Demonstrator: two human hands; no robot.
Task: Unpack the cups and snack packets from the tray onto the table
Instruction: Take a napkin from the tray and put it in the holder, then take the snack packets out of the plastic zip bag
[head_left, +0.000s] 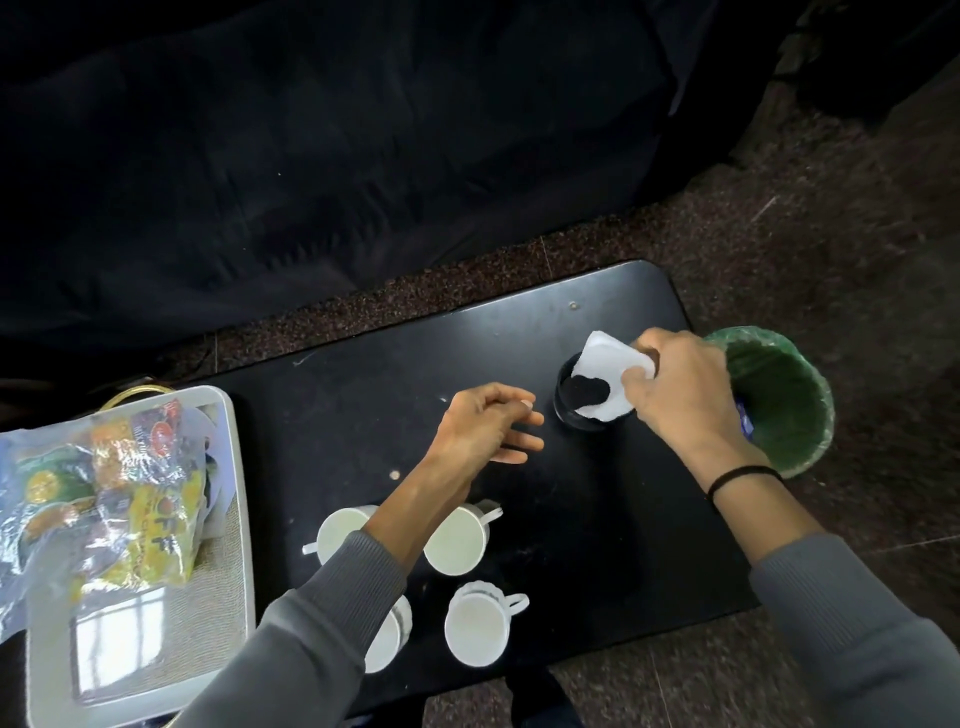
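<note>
Several white cups stand on the black table (597, 519): one (337, 532) and another (460, 538) on either side of my left forearm, a third (478, 626) nearer me. A further cup (387, 642) is half hidden by my sleeve. The grey tray (228, 519) at the left holds a clear bag of snack packets (119, 493). My left hand (483, 423) hovers over the table with fingers apart, holding nothing. My right hand (670, 389) grips a white tissue (605, 371) over a small black bowl (571, 410).
A green-lined waste bin (779, 400) stands on the floor just past the table's right edge. A dark cloth-covered seat (311, 156) fills the far side. A small brown crumb (395, 474) lies on the table near my left wrist.
</note>
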